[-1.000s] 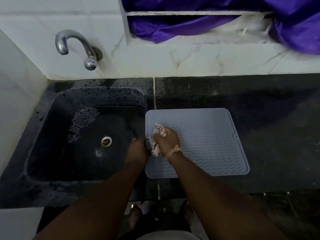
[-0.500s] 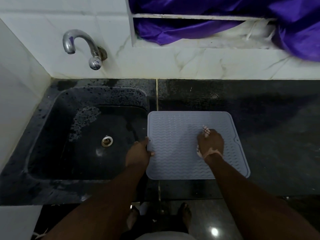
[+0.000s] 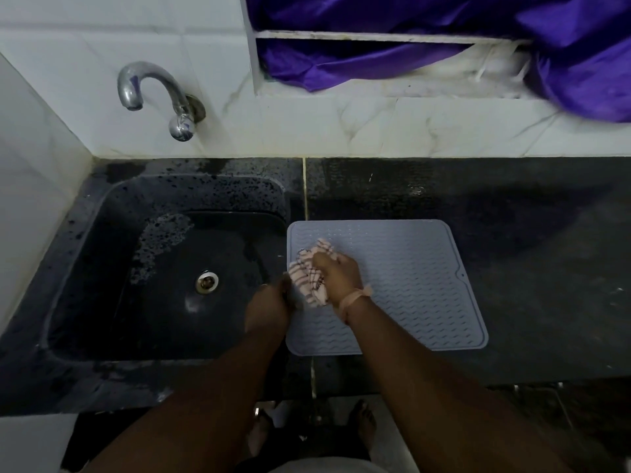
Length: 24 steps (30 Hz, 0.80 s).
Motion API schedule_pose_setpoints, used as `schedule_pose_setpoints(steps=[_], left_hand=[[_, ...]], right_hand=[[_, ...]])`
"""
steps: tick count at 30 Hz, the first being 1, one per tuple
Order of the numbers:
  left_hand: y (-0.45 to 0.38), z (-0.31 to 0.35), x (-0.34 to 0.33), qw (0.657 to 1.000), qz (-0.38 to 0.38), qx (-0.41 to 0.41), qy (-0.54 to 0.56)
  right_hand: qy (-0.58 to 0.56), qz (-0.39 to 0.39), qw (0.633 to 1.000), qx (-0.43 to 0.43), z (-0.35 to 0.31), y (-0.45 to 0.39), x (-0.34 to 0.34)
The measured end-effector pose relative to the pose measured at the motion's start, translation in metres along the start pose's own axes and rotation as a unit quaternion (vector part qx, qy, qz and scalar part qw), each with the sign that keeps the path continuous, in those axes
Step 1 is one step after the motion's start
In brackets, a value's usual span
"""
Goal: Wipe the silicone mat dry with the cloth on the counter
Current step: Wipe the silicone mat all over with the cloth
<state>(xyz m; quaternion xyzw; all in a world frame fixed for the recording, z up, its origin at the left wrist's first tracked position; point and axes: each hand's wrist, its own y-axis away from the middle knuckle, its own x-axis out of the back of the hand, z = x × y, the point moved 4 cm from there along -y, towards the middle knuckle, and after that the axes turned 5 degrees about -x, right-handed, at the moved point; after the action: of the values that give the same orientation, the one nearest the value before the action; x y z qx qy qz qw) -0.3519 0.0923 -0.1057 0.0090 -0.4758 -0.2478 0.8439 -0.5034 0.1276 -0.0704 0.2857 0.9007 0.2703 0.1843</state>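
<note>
Pressing bunched pink striped cloth (image 3: 312, 273) on grey ribbed silicone mat (image 3: 409, 285) w/ right hand (image 3: 339, 276) curled round it, left hand (image 3: 269, 307) gripping mat's left edge by black sink (image 3: 102, 233).

Both forearms are bare, with no sleeves in view. A pale band (image 3: 356, 294) circles the wrist just behind the right hand (image 3: 338, 275). A thin ring (image 3: 263, 285) shows on a finger of the left hand (image 3: 269, 307).

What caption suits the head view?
Right hand wipes grey silicone mat with striped cloth; left hand steadies its edge.

mat (image 3: 409, 285) on counter (image 3: 512, 233), right of sink (image 3: 102, 268), cloth (image 3: 312, 271) on mat
</note>
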Motion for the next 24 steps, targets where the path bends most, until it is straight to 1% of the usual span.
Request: schedule_pose_setpoints(steps=[2,3,4,5,7,8,11,15,17,18,19,20,22,23,24], left_hand=[[0.0,0.0,0.0,1.0,-0.028,0.005,0.005],[-0.001,0.001,0.0,0.999,-0.033,0.009,0.011],[-0.001,0.001,0.0,0.999,-0.032,0.012,0.014],[-0.001,0.001,0.0,0.999,-0.03,0.015,0.014],[-0.001,0.001,-0.001,0.999,-0.028,0.018,0.018],[-0.001,0.001,-0.001,0.999,-0.028,0.018,0.021],[-0.001,0.0,-0.002,0.999,-0.029,0.016,0.017],[-0.001,0.001,-0.002,1.0,-0.016,0.016,0.015],[-0.001,0.002,0.0,1.0,-0.009,0.014,0.021],[-0.001,0.003,0.001,1.0,-0.007,0.012,0.025],[-0.001,0.003,0.001,0.999,-0.007,0.011,0.035],[0.0,0.003,0.003,0.999,-0.007,0.007,0.046],[0.002,0.001,0.005,0.998,-0.004,-0.006,0.062],[0.003,-0.001,0.007,0.998,-0.006,-0.011,0.065],[0.004,-0.003,0.008,0.997,-0.013,-0.016,0.076]], right_hand=[[-0.128,0.052,0.99,0.011,-0.014,-0.007,0.026],[-0.138,0.103,0.985,0.022,-0.022,-0.009,0.045],[-0.098,0.163,0.981,0.037,-0.029,-0.011,0.067],[-0.007,0.227,0.972,0.052,-0.036,-0.011,0.088],[0.175,0.316,0.93,0.071,-0.042,-0.008,0.116],[0.231,0.328,0.913,0.077,-0.04,-0.008,0.121],[0.365,0.306,0.871,0.121,-0.023,-0.008,0.112],[0.447,0.269,0.831,0.192,-0.005,0.0,0.067],[0.478,0.241,0.82,0.202,0.006,0.005,0.039],[0.479,0.235,0.821,0.202,0.011,0.008,0.027],[0.462,0.222,0.836,0.198,0.015,0.009,0.016],[0.427,0.193,0.863,0.189,0.018,0.009,0.006],[0.316,0.082,0.936,0.132,0.022,0.008,-0.016],[0.255,0.035,0.96,0.106,0.019,0.009,-0.026],[0.198,0.017,0.975,0.101,0.013,0.007,-0.03]])
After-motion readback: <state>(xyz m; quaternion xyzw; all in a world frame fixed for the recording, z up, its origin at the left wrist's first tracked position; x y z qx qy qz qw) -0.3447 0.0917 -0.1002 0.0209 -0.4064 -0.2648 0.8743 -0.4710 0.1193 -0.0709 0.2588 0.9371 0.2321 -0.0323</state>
